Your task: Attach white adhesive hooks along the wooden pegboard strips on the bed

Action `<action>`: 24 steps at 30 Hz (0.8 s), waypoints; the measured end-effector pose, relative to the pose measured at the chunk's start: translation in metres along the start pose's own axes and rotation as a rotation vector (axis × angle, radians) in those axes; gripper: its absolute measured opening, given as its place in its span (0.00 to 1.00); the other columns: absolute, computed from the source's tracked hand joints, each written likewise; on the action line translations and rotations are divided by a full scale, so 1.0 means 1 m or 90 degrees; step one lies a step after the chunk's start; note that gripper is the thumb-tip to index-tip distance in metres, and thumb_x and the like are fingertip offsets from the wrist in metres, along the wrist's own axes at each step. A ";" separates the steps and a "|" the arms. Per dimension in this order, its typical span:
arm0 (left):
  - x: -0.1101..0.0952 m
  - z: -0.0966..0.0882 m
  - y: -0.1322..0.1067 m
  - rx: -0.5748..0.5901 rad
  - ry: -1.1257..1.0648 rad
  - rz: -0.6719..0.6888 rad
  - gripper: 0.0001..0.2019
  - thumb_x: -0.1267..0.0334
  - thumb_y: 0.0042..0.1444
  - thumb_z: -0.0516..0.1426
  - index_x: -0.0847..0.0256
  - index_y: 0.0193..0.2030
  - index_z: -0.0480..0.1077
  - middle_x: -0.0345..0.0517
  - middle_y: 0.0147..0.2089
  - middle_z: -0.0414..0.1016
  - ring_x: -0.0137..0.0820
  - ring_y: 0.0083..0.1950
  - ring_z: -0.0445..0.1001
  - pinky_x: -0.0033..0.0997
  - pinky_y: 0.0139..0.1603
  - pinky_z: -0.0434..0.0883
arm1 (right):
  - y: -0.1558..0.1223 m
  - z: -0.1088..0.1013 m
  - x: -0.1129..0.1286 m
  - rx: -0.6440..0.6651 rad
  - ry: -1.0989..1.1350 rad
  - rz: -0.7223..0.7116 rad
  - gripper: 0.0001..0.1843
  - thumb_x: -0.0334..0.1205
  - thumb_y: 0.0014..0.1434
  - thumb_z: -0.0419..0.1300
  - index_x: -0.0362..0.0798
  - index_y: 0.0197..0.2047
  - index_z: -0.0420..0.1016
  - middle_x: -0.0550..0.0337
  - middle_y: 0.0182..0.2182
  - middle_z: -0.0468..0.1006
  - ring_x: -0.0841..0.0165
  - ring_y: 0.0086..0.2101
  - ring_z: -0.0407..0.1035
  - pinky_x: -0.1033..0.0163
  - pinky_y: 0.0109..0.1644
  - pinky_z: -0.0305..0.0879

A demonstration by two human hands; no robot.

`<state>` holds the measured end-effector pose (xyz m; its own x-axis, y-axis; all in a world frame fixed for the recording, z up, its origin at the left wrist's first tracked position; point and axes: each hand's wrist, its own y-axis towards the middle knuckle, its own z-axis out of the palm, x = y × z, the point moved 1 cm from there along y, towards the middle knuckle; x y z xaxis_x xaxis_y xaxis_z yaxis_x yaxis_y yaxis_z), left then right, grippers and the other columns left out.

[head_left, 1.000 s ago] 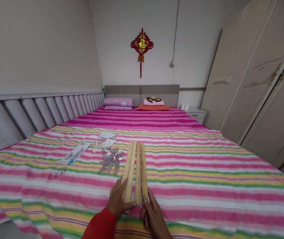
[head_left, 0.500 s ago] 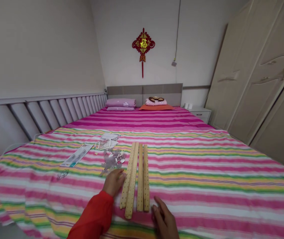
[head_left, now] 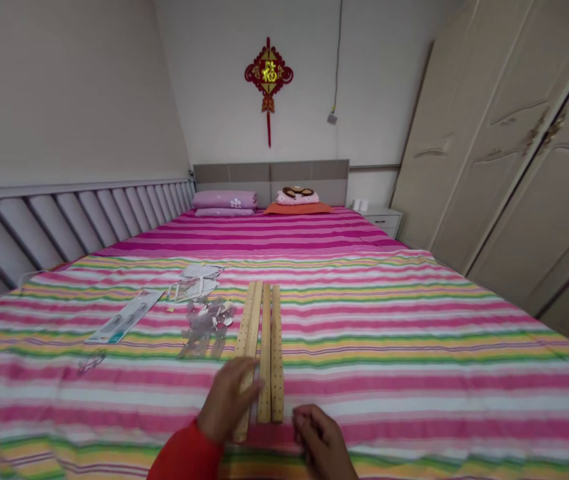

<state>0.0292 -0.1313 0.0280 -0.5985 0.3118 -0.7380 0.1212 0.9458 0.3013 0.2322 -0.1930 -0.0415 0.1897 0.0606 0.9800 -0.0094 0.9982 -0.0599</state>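
Several long wooden slats with rows of small holes (head_left: 263,333) lie side by side on the striped bedspread (head_left: 414,333), running away from me. My left hand (head_left: 227,399), in a red sleeve, rests on the leftmost slats near their close end, fingers curled over them. My right hand (head_left: 322,440) sits on the bedspread just right of the slats' near end, fingers curled in, with nothing seen in it. A clear plastic bag of small metal parts (head_left: 207,323) lies left of the slats.
A flat packaged item (head_left: 123,318) and clear wrappers (head_left: 194,283) lie farther left. Pillows (head_left: 224,200) sit at the headboard. A slatted grey rail (head_left: 89,220) lines the left side; a cream wardrobe (head_left: 514,167) stands on the right.
My left hand went out to the left of the slats, then came back onto the leftmost ones. My right hand drew off the slats and curled up beside them. The view shifted slightly.
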 end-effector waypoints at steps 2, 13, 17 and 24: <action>-0.010 0.003 -0.036 0.163 -0.091 -0.030 0.17 0.51 0.47 0.62 0.51 0.44 0.77 0.48 0.46 0.79 0.41 0.48 0.76 0.40 0.52 0.72 | -0.017 -0.004 0.005 0.021 0.013 0.013 0.25 0.61 0.47 0.65 0.44 0.30 0.76 0.65 0.18 0.64 0.73 0.21 0.55 0.68 0.24 0.51; -0.080 -0.064 -0.058 0.084 -0.276 -0.037 0.47 0.18 0.32 0.33 0.58 0.20 0.74 0.49 0.16 0.67 0.32 0.19 0.62 0.33 0.21 0.61 | -0.072 -0.029 0.134 -0.086 0.037 -0.311 0.36 0.75 0.45 0.55 0.47 0.24 0.77 0.58 0.19 0.67 0.69 0.20 0.58 0.62 0.25 0.53; -0.092 -0.059 -0.052 -0.041 -0.296 -0.097 0.44 0.20 0.36 0.27 0.57 0.13 0.65 0.44 0.12 0.58 0.27 0.16 0.53 0.30 0.18 0.54 | -0.063 -0.034 0.149 -0.196 -0.014 -0.285 0.35 0.73 0.52 0.48 0.48 0.18 0.69 0.63 0.15 0.61 0.71 0.18 0.53 0.63 0.22 0.50; -0.074 -0.037 -0.049 -0.041 -0.243 -0.133 0.37 0.30 0.53 0.31 0.57 0.14 0.59 0.40 0.13 0.55 0.27 0.18 0.53 0.29 0.22 0.57 | -0.036 -0.020 0.125 -0.200 -0.117 -0.074 0.36 0.70 0.57 0.43 0.51 0.12 0.57 0.67 0.11 0.53 0.73 0.16 0.50 0.63 0.24 0.51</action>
<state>0.0378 -0.2036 0.0902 -0.2672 0.1366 -0.9539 -0.0283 0.9884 0.1494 0.2761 -0.2213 0.0792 -0.0074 -0.0254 0.9997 0.3090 0.9507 0.0264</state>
